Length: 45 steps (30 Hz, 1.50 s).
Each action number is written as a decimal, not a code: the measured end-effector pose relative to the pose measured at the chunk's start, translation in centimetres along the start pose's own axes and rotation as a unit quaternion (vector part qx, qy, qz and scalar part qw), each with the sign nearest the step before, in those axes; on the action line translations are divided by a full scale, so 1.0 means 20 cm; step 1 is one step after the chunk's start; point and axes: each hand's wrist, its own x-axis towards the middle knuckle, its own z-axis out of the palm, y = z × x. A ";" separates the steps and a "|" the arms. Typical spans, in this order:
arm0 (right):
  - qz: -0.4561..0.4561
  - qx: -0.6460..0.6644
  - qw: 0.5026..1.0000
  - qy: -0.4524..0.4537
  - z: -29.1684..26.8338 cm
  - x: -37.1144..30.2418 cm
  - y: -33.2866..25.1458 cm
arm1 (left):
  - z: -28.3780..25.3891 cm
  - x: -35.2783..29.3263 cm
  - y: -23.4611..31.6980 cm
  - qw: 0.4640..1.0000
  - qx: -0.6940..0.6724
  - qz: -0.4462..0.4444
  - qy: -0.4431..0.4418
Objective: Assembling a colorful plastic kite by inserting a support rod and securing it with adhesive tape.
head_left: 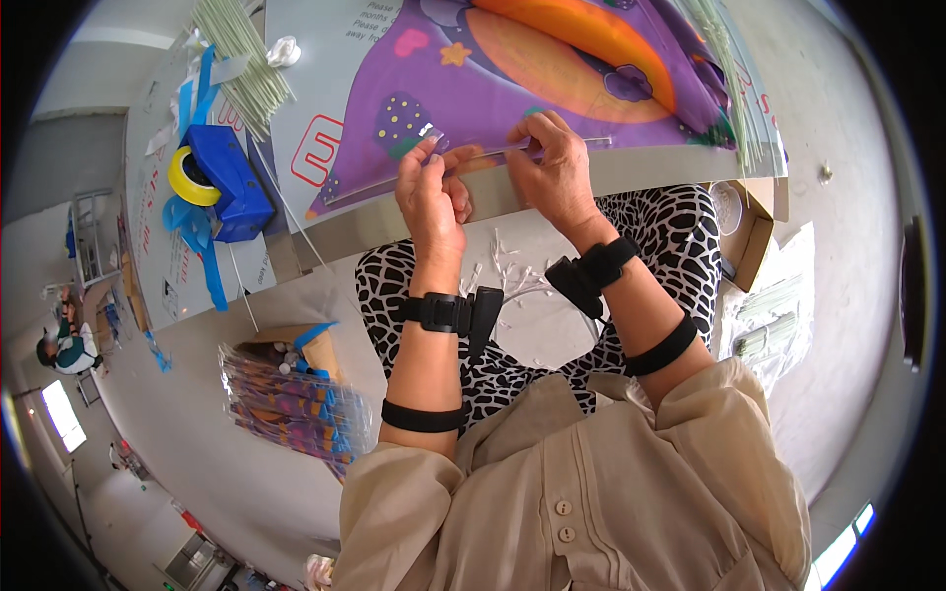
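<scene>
A purple printed fabric sheet point(365, 128) with orange and yellow shapes lies along the table's near edge. A thin pale rod point(370, 187) runs along the fabric's near border. My left hand point(434, 202) is over the rod, its thumb and index finger raised around a small clear, shiny piece point(431, 132) that looks like tape or film. Its other fingers curl inward. To the right, my right hand point(557, 169) is closed in a pinch at the rod and the fabric's edge; its fingertips partly hide what they grip.
On the table's left stand a blue tape dispenser point(230, 182) with a yellow roll point(192, 177) and a bundle of pale rods point(241, 64). More rods point(729, 89) lie at the right edge. Below left is a box with plastic-wrapped packs point(296, 404); an open carton point(754, 231) sits at right.
</scene>
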 end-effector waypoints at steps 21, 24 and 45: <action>0.064 -0.120 0.986 -0.099 0.08 0.09 -0.04 | 0.03 0.00 -0.03 0.998 0.052 0.021 0.031; 0.071 -0.147 0.981 -0.103 0.08 0.09 -0.04 | 0.04 0.00 -0.03 0.997 0.064 0.031 0.021; 0.072 -0.257 0.947 -0.177 0.09 0.22 -0.07 | -0.11 -0.04 0.15 0.991 0.119 0.010 0.055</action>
